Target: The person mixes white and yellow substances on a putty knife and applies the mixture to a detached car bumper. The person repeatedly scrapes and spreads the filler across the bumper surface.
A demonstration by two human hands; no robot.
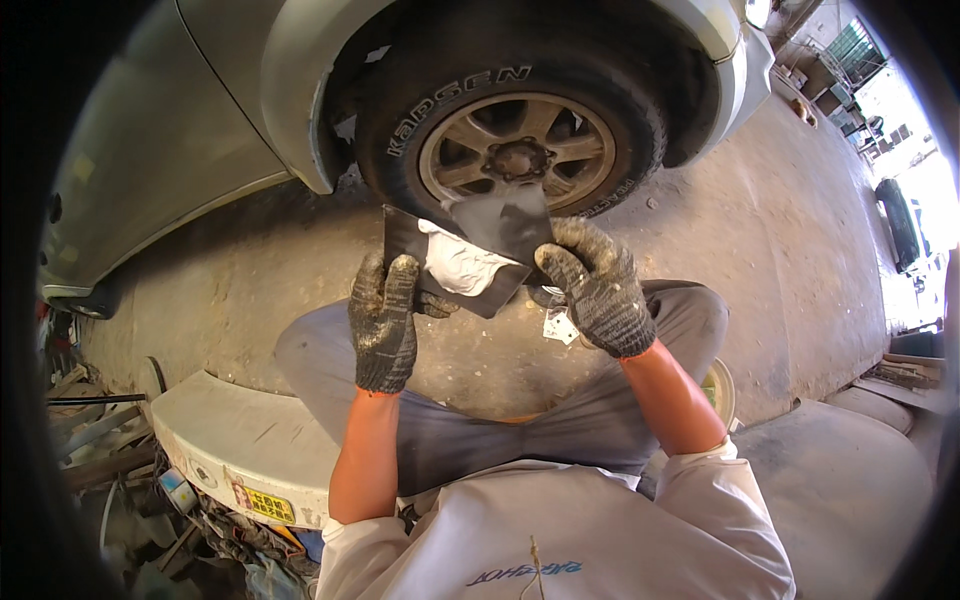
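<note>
Starting closest in: a white shirt (560, 540) and grey trousers (480, 430) are seen, knees spread in a squat. Two bare forearms come up from there, both hands in grimy knit gloves. A dark sheet (470, 255) is held up between them at about knee level. The left hand (383, 322) is closed around its lower left edge, and the right hand (598, 285) is pinched on its right edge, thumb on top. A white patch (458, 262) is stuck on the sheet's face. Off to the left, a pale bumper (240, 445) is lying on the floor (780, 260). Just beyond the sheet, a wheel (515, 150) of a silver car (160, 130) is parked.
</note>
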